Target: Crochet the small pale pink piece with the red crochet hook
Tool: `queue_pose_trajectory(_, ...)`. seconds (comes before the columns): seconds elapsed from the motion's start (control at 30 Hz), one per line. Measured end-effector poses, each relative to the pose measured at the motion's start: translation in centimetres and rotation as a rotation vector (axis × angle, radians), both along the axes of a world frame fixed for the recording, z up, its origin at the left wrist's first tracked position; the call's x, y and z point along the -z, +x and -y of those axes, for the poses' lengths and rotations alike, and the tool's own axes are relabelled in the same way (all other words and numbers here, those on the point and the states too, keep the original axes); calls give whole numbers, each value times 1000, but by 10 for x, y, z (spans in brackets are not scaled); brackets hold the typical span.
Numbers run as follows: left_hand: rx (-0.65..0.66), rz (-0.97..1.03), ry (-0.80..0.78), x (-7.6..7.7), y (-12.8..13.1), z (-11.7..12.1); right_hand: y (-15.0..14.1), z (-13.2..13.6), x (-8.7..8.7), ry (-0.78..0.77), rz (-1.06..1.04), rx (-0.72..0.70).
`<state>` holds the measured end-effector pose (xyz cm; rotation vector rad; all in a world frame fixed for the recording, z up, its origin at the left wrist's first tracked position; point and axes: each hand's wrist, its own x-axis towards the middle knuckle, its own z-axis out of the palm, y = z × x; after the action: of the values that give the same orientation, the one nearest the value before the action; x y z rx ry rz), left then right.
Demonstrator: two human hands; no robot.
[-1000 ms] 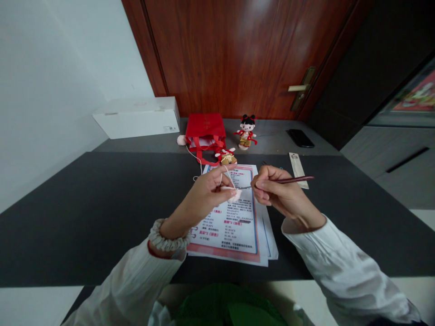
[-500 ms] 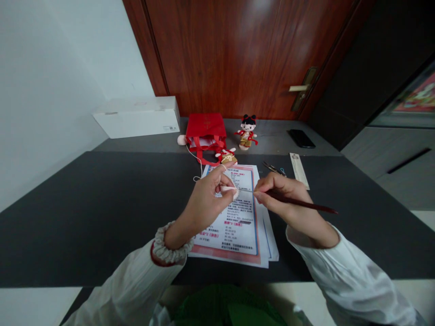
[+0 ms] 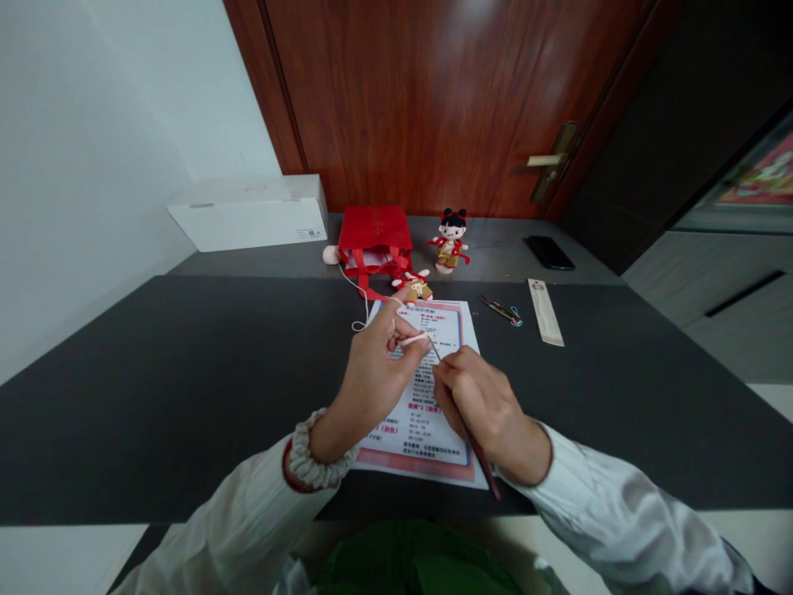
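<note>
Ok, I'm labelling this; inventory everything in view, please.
Table: 1, dark, centre
Hook: 1, maroon, right hand
Yarn piece: 1, pale, left hand
Sheet: 1, white, below hands
Yarn strand: 1, white, beside sheet
Bag: 1, red, back
Ball: 1, pink, beside bag
Doll: 1, multicoloured, back
Figure: 1, multicoloured, before bag
Box: 1, white, back left
Phone: 1, black, back right
Snips: 1, metallic, beside sheet
Packet: 1, cream, beside snips
Door: 1, reddish, behind table
Wall: 1, white, left
Cabinet: 1, grey, right
Picture: 1, colourful, right
Unclear item: 1, green, bottom
Scrunchie: 1, grey, left wrist
Hands: 2, white sleeves, centre
</note>
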<state>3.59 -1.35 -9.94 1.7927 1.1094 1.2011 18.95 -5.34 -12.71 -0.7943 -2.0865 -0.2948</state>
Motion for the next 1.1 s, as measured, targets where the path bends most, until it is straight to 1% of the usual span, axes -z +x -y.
queue_pose_trajectory(0.07, 25, 81, -30, 0, 2, 1, -3, 0, 4, 50, 27, 49)
queue_pose_trajectory(0.13, 39, 139, -50, 1, 4, 2, -6, 1, 5, 56, 22, 77)
queue_pose_trajectory(0.27, 24, 202, -31, 3, 8, 6, -10, 0, 5, 42, -19, 79)
queue_pose_trajectory(0.4, 23, 247, -37, 3, 12, 11, -9, -6, 12, 66, -84, 85)
queue_pose_trajectory(0.47, 20, 266, -21, 4, 13, 14, -8, -10, 17, 63, -135, 52)
queue_pose_trajectory(0.53, 18, 264, 24, 5, 14, 16, -8, -13, 20, 34, -224, -16)
queue_pose_trajectory(0.63, 23, 240, 101, 7, 13, 16, -8, -14, 19, -30, -386, -101)
queue_pose_trajectory(0.7, 41, 240, 114, 8, 12, 17, -7, -15, 17, -43, -437, -145)
queue_pose_trajectory(0.8, 75, 246, 80, 10, 12, 18, -5, -17, 16, -58, -422, -192)
queue_pose_trajectory(0.93, 83, 269, 32, 7, 11, 18, -1, -19, 16, -64, -398, -193)
queue_pose_trajectory(1.03, 124, 309, -56, 2, 11, 18, 0, -20, 16, -2, -379, -195)
queue_pose_trajectory(1.1, 144, 344, -109, 0, 12, 19, 1, -20, 16, 65, -320, -144)
